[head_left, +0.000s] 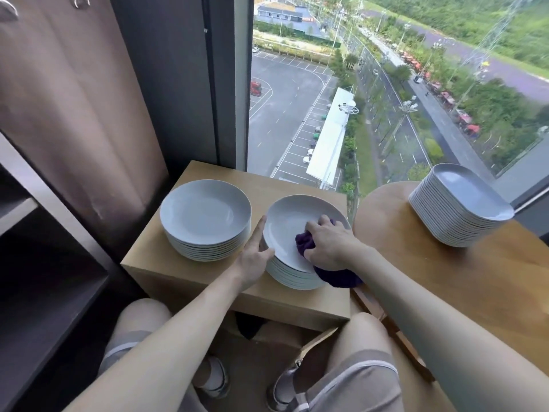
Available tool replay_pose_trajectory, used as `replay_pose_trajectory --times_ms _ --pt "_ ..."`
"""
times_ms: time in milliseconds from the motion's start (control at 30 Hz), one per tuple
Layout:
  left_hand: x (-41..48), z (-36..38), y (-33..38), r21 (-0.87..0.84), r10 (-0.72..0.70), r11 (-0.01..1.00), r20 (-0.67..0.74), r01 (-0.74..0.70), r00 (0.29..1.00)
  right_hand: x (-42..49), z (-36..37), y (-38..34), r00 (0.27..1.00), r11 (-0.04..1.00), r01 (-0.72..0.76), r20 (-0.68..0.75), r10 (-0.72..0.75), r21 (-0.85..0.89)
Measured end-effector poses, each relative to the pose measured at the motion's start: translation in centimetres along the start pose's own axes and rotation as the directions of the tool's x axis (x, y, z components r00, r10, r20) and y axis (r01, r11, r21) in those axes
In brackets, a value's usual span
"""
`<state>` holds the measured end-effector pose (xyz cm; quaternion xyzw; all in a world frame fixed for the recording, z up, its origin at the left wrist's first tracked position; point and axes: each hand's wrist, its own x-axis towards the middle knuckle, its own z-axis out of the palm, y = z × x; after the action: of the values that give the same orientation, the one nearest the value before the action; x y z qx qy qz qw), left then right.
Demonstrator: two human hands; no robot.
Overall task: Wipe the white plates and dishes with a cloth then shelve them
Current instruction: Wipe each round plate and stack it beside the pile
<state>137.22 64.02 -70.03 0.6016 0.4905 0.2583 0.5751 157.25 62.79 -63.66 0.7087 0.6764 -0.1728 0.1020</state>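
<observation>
Head view: three plate stacks (pixel 205 217); left hand (pixel 255 258) grips top plate (pixel 288 221), right hand (pixel 329 242) clutches one cloth (pixel 338 278).

Two stacks of round plates (pixel 205 217) (pixel 292 279), one stack of squarish dishes (pixel 460 203), one purple cloth (pixel 306 243), two hands (pixel 255 258) (pixel 329 245) and two wooden tables (pixel 184 281) (pixel 395 233).

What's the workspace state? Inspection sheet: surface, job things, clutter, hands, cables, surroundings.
Surface: wooden box by the window; table to its right.
Job's things: left stack and right stack of round plates on the box; top plate of the right stack tilted; purple cloth on it; dish stack on the table.
Clutter: nothing seen.
Hands: left hand holds the top plate's rim; right hand grips the cloth, pressing it into the plate.
Cables: nothing seen.
Surroundings: dark shelves left; curtain behind; window ahead.
</observation>
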Motion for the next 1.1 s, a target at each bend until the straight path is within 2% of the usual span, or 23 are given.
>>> replay_pose_trajectory --times_ms 133,267,467,633,767,867,967,1100 --pt "-0.1 -0.2 0.0 -0.022 -0.008 1.0 0.017 0.009 1.0 -0.9 0.5 -1.5 0.993 0.992 0.121 0.008 -0.121 0.046" --pt "0.0 -0.4 -0.1 -0.061 -0.041 0.997 0.036 0.043 0.999 0.1 1.4 -3.6 0.974 0.968 0.208 -0.125 -0.191 0.142" --pt "-0.3 -0.3 0.7 -0.085 -0.009 0.996 0.05 0.013 0.999 2.5 2.1 -3.6 0.92 0.963 0.269 -0.305 -0.247 0.033" --pt "-0.1 0.1 0.5 -0.074 -0.002 0.997 -0.007 0.001 1.0 4.5 1.3 -3.3 0.928 0.988 0.148 -0.341 -0.152 -0.039" --pt "-0.2 0.3 0.8 -0.059 -0.045 0.997 -0.025 0.044 0.999 5.1 -0.3 -1.1 0.956 0.996 -0.054 -0.293 0.029 -0.076" --pt "-0.5 0.4 1.3 -0.048 -0.042 0.998 -0.045 0.04 0.998 4.3 -0.5 0.3 0.959 0.952 -0.181 -0.257 0.116 -0.245" --pt "-0.7 0.3 1.3 -0.041 -0.032 0.999 -0.051 0.03 0.998 2.6 -0.4 0.1 0.964 0.921 -0.239 -0.189 0.187 -0.309" --pt "-0.7 0.1 1.0 -0.03 -0.046 0.999 -0.037 0.045 0.998 0.4 -0.4 -1.1 0.973 0.939 -0.229 -0.042 0.226 -0.257"
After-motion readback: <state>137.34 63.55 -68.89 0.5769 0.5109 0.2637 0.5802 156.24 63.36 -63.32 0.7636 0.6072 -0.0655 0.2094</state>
